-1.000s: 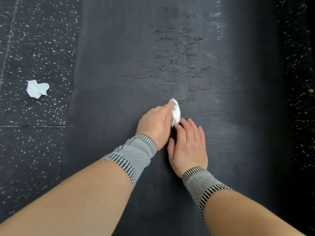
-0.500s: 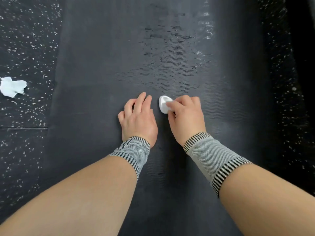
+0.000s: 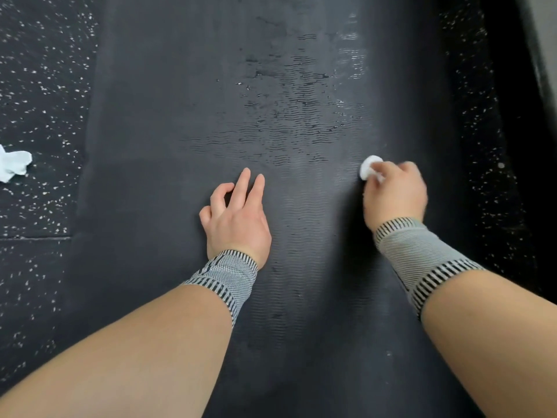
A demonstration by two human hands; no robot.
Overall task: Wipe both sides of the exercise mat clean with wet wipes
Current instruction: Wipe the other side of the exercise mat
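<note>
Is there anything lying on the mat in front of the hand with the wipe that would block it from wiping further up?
Nothing visible does. The right hand grips the balled wet wipe on the mat, and the stretch beyond it shows only damp streaks. The left hand rests well to the side, and a crumpled wipe lies off the mat on the floor.

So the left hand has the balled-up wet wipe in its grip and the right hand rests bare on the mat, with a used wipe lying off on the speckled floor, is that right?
Not quite: the hands are swapped. In the head view the right hand has the balled-up wet wipe in its grip, and the left hand rests bare on the mat. The used wipe does lie off on the speckled floor.
</note>
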